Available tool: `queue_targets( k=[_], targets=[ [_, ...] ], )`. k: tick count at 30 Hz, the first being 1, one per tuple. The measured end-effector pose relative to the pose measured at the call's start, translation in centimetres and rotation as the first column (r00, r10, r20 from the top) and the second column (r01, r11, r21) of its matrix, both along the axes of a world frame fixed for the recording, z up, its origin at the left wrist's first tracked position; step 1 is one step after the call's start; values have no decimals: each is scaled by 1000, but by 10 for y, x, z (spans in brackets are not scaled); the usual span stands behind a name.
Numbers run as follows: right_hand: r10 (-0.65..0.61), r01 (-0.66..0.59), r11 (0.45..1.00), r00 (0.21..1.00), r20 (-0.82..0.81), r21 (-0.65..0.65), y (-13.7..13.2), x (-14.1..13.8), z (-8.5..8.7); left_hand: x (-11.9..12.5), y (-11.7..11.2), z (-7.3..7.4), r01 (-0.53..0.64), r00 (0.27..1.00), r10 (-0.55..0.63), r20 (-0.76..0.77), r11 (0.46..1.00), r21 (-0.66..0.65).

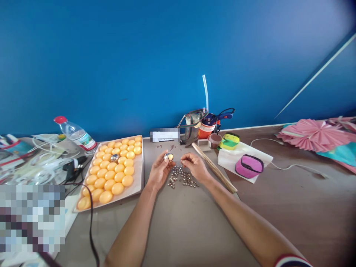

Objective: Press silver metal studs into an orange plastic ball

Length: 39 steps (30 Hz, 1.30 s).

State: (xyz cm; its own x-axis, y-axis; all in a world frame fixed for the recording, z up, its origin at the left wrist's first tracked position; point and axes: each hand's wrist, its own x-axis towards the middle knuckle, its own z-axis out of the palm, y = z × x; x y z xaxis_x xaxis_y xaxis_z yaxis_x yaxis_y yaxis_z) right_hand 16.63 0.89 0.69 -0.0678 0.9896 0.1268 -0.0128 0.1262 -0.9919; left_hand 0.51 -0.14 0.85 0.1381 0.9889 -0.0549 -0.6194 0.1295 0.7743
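Observation:
My left hand [159,171] is closed round a small yellow ball [168,157], part of which is covered with shiny silver pieces. Just to its right, my right hand [195,167] has thumb and fingers pinched together; whatever may be between the fingertips is too small to make out. Below and between both hands, several small silver beads [189,180] lie loose on the table. To the left, a shallow white box [140,163] holds rows of orange-yellow balls [110,175]. Among them sits one silver-covered ball [115,158].
Behind the hands stand a clear jar [191,128] and an orange cup [206,131] with tools. Wooden sticks [215,168], a purple mesh item [249,166] and pink folded paper [319,134] are on the right. A bottle [80,138] and a dark cable [91,222] are left.

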Motion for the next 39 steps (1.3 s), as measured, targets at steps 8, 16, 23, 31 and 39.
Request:
queue_targets(
  k=[8,16,23,31,39],
  targets=[
    [64,-64,998,998,-13,-27,-10,-12,7,2,0,2,1,1000,-2,-30,1000,-12],
    [55,-58,997,997,51,53,-11,-16,8,5,-4,2,22,998,-22,-62,1000,10],
    [41,-48,996,995,88,78,-11,-18,5,7,-4,0,33,998,-32,-53,999,29],
    [53,-61,996,992,118,69,-11,-15,6,8,-4,0,22,995,-19,-98,999,26],
    [33,-31,999,996,81,-21,-13,-18,4,7,-3,-4,-32,966,48,-255,997,67]
  ],
)
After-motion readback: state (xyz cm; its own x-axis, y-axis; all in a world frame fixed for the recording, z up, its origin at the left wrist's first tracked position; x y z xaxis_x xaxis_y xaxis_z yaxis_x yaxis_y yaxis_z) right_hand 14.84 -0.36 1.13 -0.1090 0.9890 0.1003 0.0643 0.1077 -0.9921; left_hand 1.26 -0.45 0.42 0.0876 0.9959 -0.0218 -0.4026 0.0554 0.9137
